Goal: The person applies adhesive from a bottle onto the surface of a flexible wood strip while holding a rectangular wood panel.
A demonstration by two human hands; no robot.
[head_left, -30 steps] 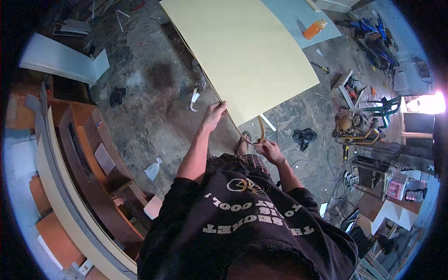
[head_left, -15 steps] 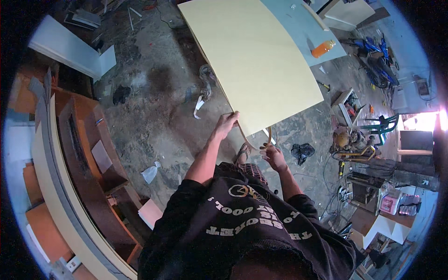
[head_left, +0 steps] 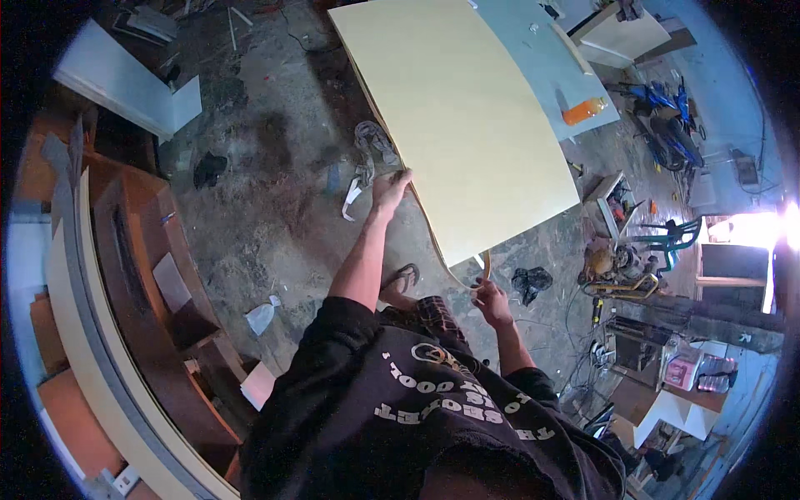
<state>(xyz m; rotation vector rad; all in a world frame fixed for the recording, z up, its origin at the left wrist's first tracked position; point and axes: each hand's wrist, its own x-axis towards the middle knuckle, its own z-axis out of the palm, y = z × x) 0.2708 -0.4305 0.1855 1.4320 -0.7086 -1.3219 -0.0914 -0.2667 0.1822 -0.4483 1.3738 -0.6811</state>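
Note:
A large cream board (head_left: 458,125) lies flat before me, one corner pointing toward me. A thin edging strip (head_left: 461,284) runs along its left edge, then comes away at the near corner and bends in a loop. My left hand (head_left: 390,193) is closed over the left edge, its thumb at the rim and the other fingers partly hidden, pressing the strip there. Just off the near corner, my right hand (head_left: 493,303) pinches the loose, curved part of the strip.
A pale blue surface (head_left: 546,62) beyond the board bears an orange bottle (head_left: 583,111). To the left stands a brown shelf cabinet (head_left: 125,242). Crumpled grey cloth (head_left: 372,143) and a black plastic bag (head_left: 530,284) lie on the floor. A green chair (head_left: 671,242) is at right.
My left hand has slid farther along the board's left edge, away from the near corner. My right hand has come slightly nearer to me, still on the strip, and the strip's loop looks wider.

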